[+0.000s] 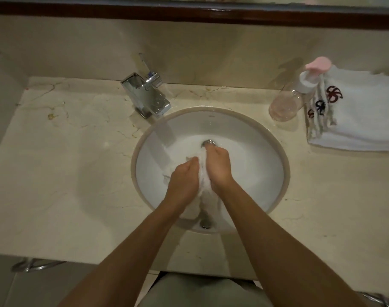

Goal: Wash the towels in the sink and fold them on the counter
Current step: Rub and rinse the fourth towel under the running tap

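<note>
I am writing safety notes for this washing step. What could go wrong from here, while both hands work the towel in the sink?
1. The left hand and right hand squeeze the wet towel over the drain; cloth could block it.
2. The soap bottle stands near the sink rim; a lifted elbow might topple it.
3. Splashes or drips may wet the folded towels on the counter.
</note>
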`<state>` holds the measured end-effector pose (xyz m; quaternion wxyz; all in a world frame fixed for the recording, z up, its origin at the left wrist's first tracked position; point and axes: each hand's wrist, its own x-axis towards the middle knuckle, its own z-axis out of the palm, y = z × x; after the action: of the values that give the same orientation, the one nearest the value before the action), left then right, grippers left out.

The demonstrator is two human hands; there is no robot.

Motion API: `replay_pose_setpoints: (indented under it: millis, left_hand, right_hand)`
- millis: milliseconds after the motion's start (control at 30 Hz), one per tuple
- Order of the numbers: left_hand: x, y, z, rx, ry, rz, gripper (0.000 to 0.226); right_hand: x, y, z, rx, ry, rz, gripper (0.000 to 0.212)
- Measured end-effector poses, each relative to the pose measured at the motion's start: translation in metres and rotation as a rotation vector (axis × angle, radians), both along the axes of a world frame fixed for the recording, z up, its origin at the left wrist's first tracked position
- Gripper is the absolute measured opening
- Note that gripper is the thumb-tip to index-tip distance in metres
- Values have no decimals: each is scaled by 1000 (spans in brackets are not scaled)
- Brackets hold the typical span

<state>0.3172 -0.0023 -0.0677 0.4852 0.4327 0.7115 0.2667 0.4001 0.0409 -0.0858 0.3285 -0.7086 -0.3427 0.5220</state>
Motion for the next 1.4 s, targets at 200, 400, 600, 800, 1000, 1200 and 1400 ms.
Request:
replay_pose_setpoints:
  millis: [200, 400, 600, 800, 1000, 1200, 1400]
  left_hand:
    - [-9, 7, 6, 204, 161, -226, 43]
    - [-30, 28, -16, 39, 58, 47, 29]
    - [0, -15, 0, 22, 93, -93, 33]
    - [-18, 14, 1, -25, -131, 150, 36]
    - [-4, 13, 2, -36, -28, -57, 43]
    - [4, 5, 19, -27, -50, -154, 40]
    - [-26, -23, -13, -110, -109, 247, 45]
  right_hand:
    - [-9, 2, -25, -238, 140, -287, 35]
    - [-13, -10, 17, 12, 249, 164, 33]
    - [3, 21, 7, 70, -85, 5, 40]
    - [-15, -15, -5, 130, -124, 221, 38]
    - [6, 17, -27, -130, 84, -199, 30]
    - [14, 22, -34, -76, -201, 9, 30]
    - [56, -10, -34, -284, 751, -558, 47]
